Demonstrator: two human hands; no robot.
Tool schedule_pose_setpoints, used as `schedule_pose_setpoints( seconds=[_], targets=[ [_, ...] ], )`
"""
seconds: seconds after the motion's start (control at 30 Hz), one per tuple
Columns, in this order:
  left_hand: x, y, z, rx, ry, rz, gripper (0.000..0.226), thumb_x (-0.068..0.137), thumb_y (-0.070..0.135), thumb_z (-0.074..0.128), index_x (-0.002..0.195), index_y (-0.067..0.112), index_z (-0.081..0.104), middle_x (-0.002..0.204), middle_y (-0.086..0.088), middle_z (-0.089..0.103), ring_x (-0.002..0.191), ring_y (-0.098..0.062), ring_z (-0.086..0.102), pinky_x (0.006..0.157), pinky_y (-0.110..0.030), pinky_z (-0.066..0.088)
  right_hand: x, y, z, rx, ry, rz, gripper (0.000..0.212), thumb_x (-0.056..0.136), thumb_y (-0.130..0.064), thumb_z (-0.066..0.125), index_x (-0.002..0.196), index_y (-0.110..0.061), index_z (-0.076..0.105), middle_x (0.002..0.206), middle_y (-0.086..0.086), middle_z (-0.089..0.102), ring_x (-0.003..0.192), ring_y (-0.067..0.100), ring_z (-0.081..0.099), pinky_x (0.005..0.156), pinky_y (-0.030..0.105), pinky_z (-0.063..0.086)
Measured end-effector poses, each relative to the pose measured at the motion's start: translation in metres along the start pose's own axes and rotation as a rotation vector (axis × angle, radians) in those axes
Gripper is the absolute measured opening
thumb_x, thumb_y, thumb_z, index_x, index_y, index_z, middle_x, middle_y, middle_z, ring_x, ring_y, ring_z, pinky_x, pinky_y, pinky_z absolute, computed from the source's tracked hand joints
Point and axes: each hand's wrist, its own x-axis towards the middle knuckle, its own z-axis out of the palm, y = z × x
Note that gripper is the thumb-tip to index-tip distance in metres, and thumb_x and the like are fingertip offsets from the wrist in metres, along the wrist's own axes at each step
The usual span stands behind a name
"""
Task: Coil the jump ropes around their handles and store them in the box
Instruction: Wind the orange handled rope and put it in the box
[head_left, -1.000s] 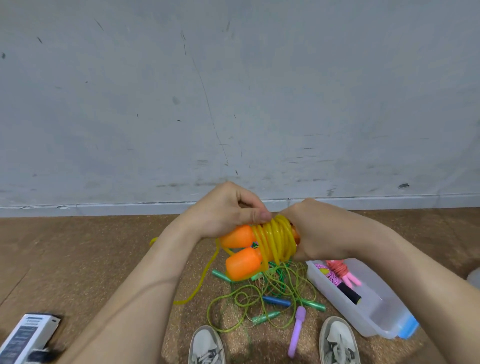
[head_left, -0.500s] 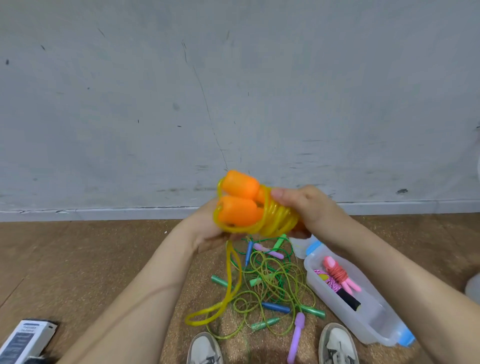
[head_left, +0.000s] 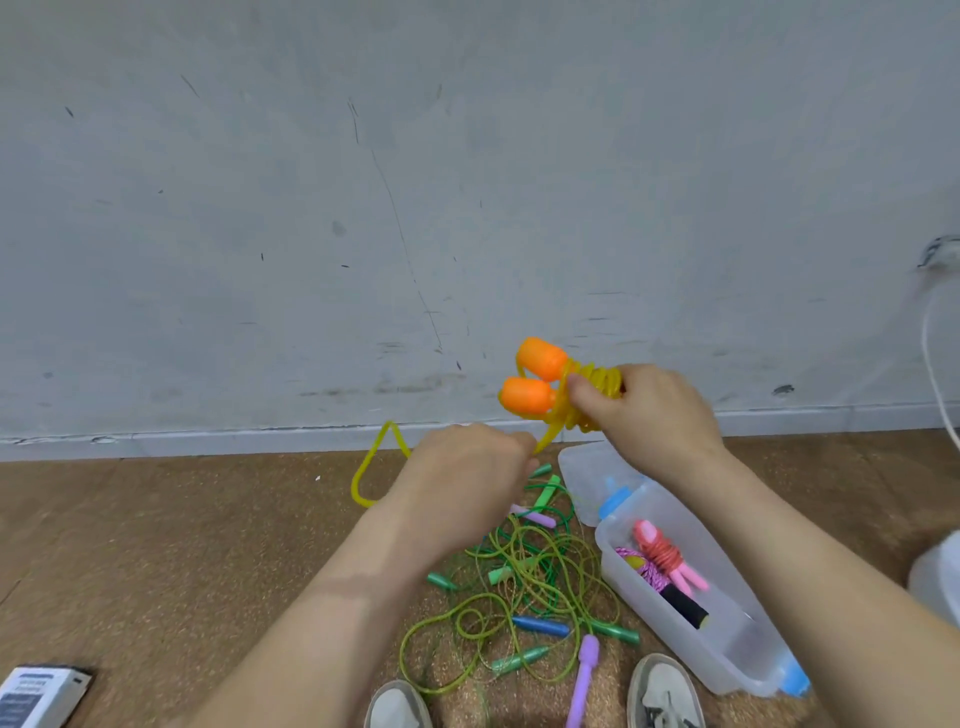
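Note:
My right hand (head_left: 647, 415) grips a yellow jump rope (head_left: 589, 397) coiled round its two orange handles (head_left: 532, 382), held up in front of the wall. My left hand (head_left: 467, 478) sits lower and to the left, pinching the loose yellow rope end, which loops out behind it (head_left: 371, 470). A clear plastic box (head_left: 737, 644) with blue clips lies on the floor at the right and holds coiled pink and red ropes (head_left: 662, 564). A tangle of green ropes (head_left: 524, 592) with green, blue and purple handles lies on the floor below my hands.
The box lid (head_left: 584, 475) lies behind the box near the wall. My two shoes (head_left: 665, 696) are at the bottom edge. A small white carton (head_left: 36, 696) lies at the bottom left. A white cable (head_left: 935, 364) hangs at the right edge.
My right hand has carried the coiled yellow bundle up and to the right. My left hand has let go of the handles, dropped lower and now pulls the loose end out to the left.

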Motion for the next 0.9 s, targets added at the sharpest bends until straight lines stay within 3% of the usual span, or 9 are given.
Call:
schedule_pose_setpoints(
  seconds=[0.1, 0.23, 0.33, 0.43, 0.5, 0.63, 0.73, 0.83, 0.9],
  targets=[
    [0.001, 0.008, -0.012, 0.250, 0.057, 0.107, 0.027, 0.065, 0.032, 0.082, 0.068, 0.022, 0.057, 0.057, 0.001, 0.058, 0.050, -0.021, 0.060, 0.046, -0.024, 0.024, -0.004, -0.007, 0.006, -0.142, -0.078, -0.050, 0.056, 0.081, -0.070, 0.043, 0.065, -0.017, 0.049, 0.067, 0.004, 0.053, 0.075, 0.033, 0.053, 0.058, 0.035, 0.033],
    [0.005, -0.010, -0.018, 0.046, 0.099, 0.060, 0.031, 0.086, 0.050, 0.057, 0.103, 0.026, 0.064, 0.097, 0.001, 0.068, 0.094, -0.023, 0.062, 0.063, -0.029, 0.036, -0.012, -0.006, 0.015, -0.263, -0.320, -0.193, 0.053, 0.087, -0.069, 0.040, 0.085, -0.017, 0.047, 0.094, 0.009, 0.061, 0.091, 0.031, 0.057, 0.068, 0.036, 0.039],
    [0.003, -0.022, -0.020, -0.187, 0.116, 0.023, 0.043, 0.070, 0.063, 0.066, 0.100, 0.033, 0.067, 0.087, 0.003, 0.070, 0.089, -0.020, 0.062, 0.064, -0.030, 0.042, -0.017, -0.006, 0.015, -0.212, -0.604, -0.248, 0.052, 0.092, -0.062, 0.042, 0.099, -0.012, 0.053, 0.097, 0.006, 0.060, 0.094, 0.027, 0.057, 0.080, 0.037, 0.045],
    [0.002, -0.021, -0.016, -0.406, 0.020, 0.023, 0.045, 0.066, 0.053, 0.075, 0.106, 0.035, 0.070, 0.086, 0.005, 0.071, 0.086, -0.015, 0.062, 0.069, -0.031, 0.046, -0.014, -0.004, 0.005, -0.020, -0.822, -0.273, 0.051, 0.091, -0.063, 0.043, 0.102, -0.016, 0.059, 0.097, 0.007, 0.065, 0.093, 0.026, 0.060, 0.089, 0.044, 0.047],
    [0.004, -0.020, -0.013, -0.428, -0.058, 0.030, 0.044, 0.067, 0.050, 0.076, 0.107, 0.034, 0.071, 0.078, 0.008, 0.062, 0.083, -0.014, 0.058, 0.068, -0.031, 0.044, -0.017, -0.005, 0.001, 0.070, -0.923, -0.286, 0.032, 0.097, -0.049, 0.045, 0.101, -0.023, 0.062, 0.098, 0.005, 0.066, 0.094, 0.022, 0.060, 0.094, 0.039, 0.046],
    [0.008, -0.024, -0.012, -0.488, -0.110, -0.014, 0.036, 0.067, 0.046, 0.078, 0.100, 0.031, 0.074, 0.082, 0.009, 0.057, 0.084, -0.012, 0.055, 0.071, -0.031, 0.043, -0.022, -0.004, -0.001, 0.179, -0.945, -0.208, 0.033, 0.087, -0.047, 0.061, 0.102, -0.018, 0.063, 0.100, 0.006, 0.065, 0.095, 0.018, 0.059, 0.094, 0.036, 0.044],
    [0.010, -0.026, -0.009, -0.488, -0.100, -0.048, 0.027, 0.069, 0.044, 0.078, 0.092, 0.028, 0.074, 0.092, 0.005, 0.066, 0.089, -0.013, 0.058, 0.076, -0.034, 0.046, -0.026, -0.011, -0.003, 0.204, -0.931, -0.240, 0.033, 0.075, -0.053, 0.071, 0.090, -0.026, 0.062, 0.082, -0.002, 0.060, 0.078, 0.011, 0.055, 0.075, 0.032, 0.044],
    [0.011, -0.021, -0.001, -0.501, -0.105, -0.010, 0.024, 0.070, 0.042, 0.078, 0.087, 0.026, 0.073, 0.084, 0.004, 0.065, 0.082, -0.015, 0.058, 0.072, -0.038, 0.048, -0.029, -0.014, 0.009, 0.044, -0.727, -0.288, 0.063, 0.063, -0.082, 0.056, 0.098, -0.030, 0.061, 0.087, -0.005, 0.067, 0.081, 0.009, 0.062, 0.075, 0.032, 0.050],
    [0.011, -0.017, 0.004, -0.525, -0.099, 0.014, 0.024, 0.069, 0.042, 0.078, 0.085, 0.025, 0.072, 0.079, 0.002, 0.065, 0.078, -0.017, 0.058, 0.069, -0.038, 0.048, -0.030, -0.017, 0.015, -0.084, -0.600, -0.315, 0.062, 0.063, -0.082, 0.058, 0.103, -0.034, 0.057, 0.094, -0.009, 0.063, 0.089, 0.012, 0.059, 0.080, 0.037, 0.050]
  ],
)
